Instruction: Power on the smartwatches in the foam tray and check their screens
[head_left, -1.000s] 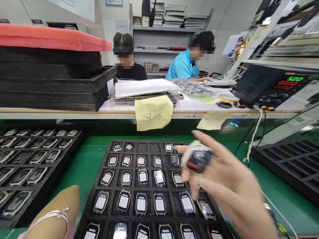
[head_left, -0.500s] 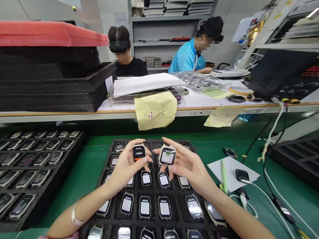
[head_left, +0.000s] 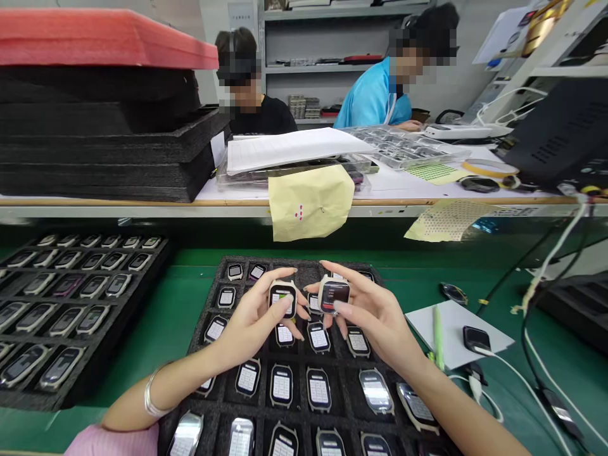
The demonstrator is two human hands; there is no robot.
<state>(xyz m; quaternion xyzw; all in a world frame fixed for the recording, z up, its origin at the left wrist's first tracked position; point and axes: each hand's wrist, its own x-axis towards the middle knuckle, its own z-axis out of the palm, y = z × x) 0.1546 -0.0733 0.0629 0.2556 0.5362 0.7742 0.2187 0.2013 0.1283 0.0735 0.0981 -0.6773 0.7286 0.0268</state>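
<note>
My left hand (head_left: 259, 316) is closed round a square smartwatch case (head_left: 281, 295), its thumb lying on the lit screen. In my right hand (head_left: 375, 310) is a second smartwatch case (head_left: 336, 292), gripped with the thumb at the lower edge of a dark screen that shows a few lines of text and a red strip. Both watches are strapless with pale frames, held side by side and apart. Below them lies a black foam tray (head_left: 266, 405) whose compartments hold several similar watches, many with white lit screens. My hands and forearms hide part of the tray.
Another foam tray of watches (head_left: 95, 304) lies at the left. On the right, a white sheet (head_left: 456, 358) bears a green pen (head_left: 437, 335) and a cabled watch (head_left: 475, 337). A shelf edge (head_left: 228, 212) crosses behind, with stacked black foam (head_left: 104, 139). Two people sit beyond.
The left watch's screen went from dark to a white and green display, with my thumb now on it. The right watch's screen turned from white and green to dark text. The view shifted slightly.
</note>
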